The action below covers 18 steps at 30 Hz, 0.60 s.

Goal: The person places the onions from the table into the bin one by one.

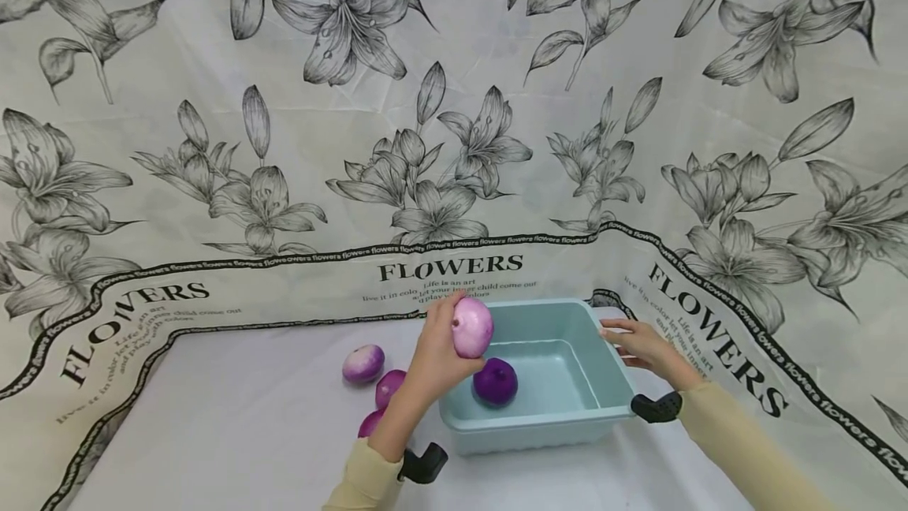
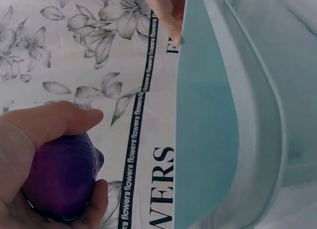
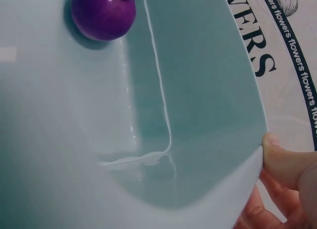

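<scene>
My left hand [image 1: 435, 357] grips a purple onion [image 1: 473, 327] above the left side of a pale teal plastic basin [image 1: 539, 420]. In the left wrist view the thumb and fingers curl round that onion [image 2: 62, 177], beside the basin's wall [image 2: 205, 115]. Another purple onion [image 1: 495, 382] rests on the basin's floor near its left end; the right wrist view shows this onion [image 3: 104, 14] too. At the basin's right rim is my right hand [image 1: 645, 347]. The right wrist view shows its thumb [image 3: 285, 162] on the rim with the fingers outside, pinching the wall.
Left of the basin, a whitish-purple onion [image 1: 364, 364] lies on the white tabletop [image 1: 234, 408]. Two more onions, one a purple onion [image 1: 389, 389], are partly hidden by my left forearm. A flower-printed cloth [image 1: 454, 211] hangs behind and at both sides.
</scene>
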Each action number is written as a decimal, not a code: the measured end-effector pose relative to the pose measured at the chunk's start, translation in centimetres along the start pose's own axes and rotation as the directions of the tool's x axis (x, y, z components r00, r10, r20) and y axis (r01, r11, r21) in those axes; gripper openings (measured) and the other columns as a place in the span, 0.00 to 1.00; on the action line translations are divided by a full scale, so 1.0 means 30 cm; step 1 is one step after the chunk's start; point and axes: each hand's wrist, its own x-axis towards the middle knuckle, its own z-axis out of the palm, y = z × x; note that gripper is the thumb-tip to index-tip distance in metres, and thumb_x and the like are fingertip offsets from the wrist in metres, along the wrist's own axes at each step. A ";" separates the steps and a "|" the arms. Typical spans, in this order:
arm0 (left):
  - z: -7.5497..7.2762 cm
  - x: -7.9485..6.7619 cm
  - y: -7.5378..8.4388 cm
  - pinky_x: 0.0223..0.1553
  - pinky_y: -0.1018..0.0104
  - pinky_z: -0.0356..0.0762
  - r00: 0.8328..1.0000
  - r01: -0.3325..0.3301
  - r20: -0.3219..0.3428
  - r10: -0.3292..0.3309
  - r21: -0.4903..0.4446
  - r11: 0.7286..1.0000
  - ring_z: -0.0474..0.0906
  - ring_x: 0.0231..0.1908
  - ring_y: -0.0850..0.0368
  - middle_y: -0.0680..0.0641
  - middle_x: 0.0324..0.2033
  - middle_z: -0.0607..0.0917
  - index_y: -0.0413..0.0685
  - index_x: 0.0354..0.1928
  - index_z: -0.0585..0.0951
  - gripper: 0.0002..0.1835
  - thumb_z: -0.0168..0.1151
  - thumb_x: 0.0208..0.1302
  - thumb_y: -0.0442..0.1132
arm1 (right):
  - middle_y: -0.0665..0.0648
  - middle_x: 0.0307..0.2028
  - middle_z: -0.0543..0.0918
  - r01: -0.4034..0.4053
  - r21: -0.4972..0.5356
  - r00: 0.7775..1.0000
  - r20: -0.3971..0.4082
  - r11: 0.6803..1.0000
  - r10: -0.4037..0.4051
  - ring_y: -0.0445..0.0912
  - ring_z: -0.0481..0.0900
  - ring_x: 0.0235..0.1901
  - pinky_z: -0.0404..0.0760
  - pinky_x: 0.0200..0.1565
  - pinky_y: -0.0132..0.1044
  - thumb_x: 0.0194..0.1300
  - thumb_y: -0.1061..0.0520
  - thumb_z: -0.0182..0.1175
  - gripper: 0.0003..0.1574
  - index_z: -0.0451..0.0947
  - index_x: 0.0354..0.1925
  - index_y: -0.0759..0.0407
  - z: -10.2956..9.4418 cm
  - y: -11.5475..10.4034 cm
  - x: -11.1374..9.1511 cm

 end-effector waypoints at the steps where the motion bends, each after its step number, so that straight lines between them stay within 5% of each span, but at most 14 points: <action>1: 0.005 0.008 0.004 0.52 0.52 0.74 1.000 -0.004 0.014 0.004 0.005 1.000 0.71 0.52 0.48 0.44 0.56 0.67 0.55 0.65 0.59 0.53 0.74 0.30 0.33 | 0.69 0.53 0.71 -0.001 0.002 1.000 -0.005 1.000 0.001 0.44 0.76 0.37 0.79 0.36 0.36 0.62 0.42 0.52 0.41 0.57 0.64 0.65 0.000 0.000 0.002; 8: 0.045 0.056 0.015 0.51 0.52 0.74 0.996 0.003 0.093 -0.008 0.049 0.999 0.70 0.51 0.50 0.46 0.54 0.69 0.61 0.65 0.58 0.54 0.74 0.30 0.34 | 0.69 0.54 0.71 -0.018 0.013 1.000 -0.012 1.000 0.019 0.43 0.76 0.36 0.78 0.35 0.35 0.62 0.41 0.53 0.42 0.56 0.64 0.65 -0.003 -0.003 0.007; 18: 0.118 0.125 0.011 0.51 0.52 0.74 0.976 -0.043 0.217 0.021 0.096 0.995 0.72 0.53 0.48 0.43 0.58 0.67 0.57 0.65 0.58 0.54 0.75 0.30 0.36 | 0.64 0.50 0.75 -0.026 0.023 1.000 0.000 0.999 0.026 0.45 0.75 0.38 0.78 0.36 0.35 0.62 0.42 0.53 0.41 0.57 0.64 0.64 -0.001 -0.012 -0.004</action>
